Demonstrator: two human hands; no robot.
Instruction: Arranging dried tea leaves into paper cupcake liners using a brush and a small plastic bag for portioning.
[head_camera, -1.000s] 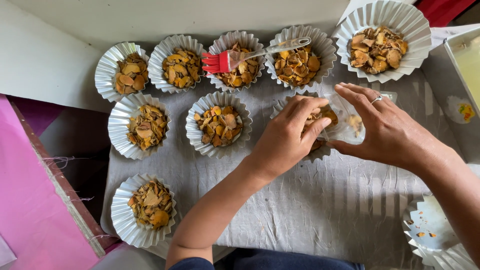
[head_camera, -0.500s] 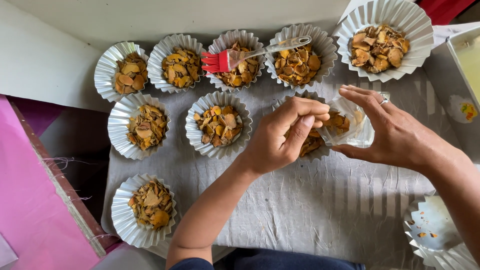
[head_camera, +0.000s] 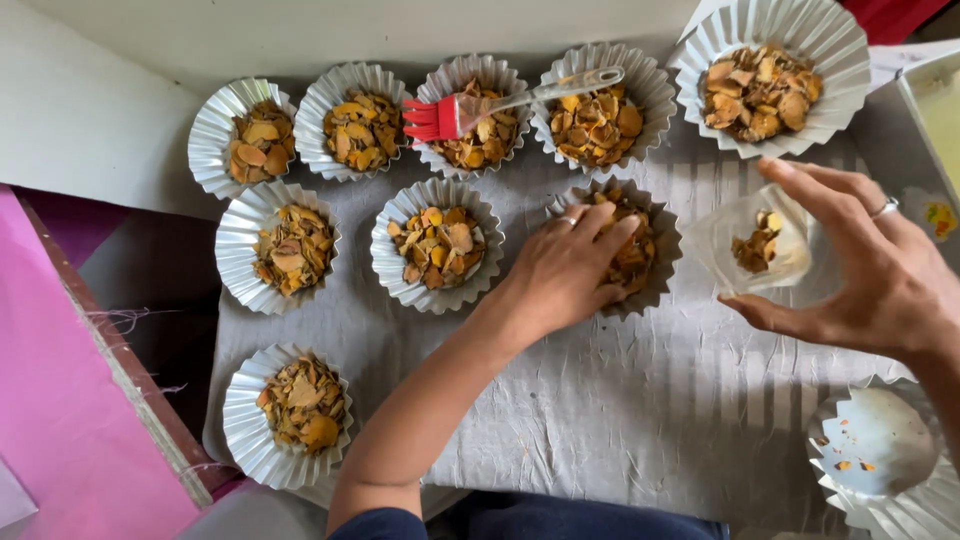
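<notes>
The left hand (head_camera: 570, 270) lies flat, fingers loosely spread, on the flakes in a fluted foil cup (head_camera: 625, 245), pressing them level. The right hand (head_camera: 870, 270) pinches a small clear cup (head_camera: 760, 240) (a few orange flakes inside) tilted above the paper-lined surface (head_camera: 620, 420), just beside that foil cup.

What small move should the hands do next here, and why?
Probably tip the clear cup in the right hand over the foil mould where the left hand presses the chips. The cup holds a few chips, and this mould looks less heaped than the ones beside it.
</notes>
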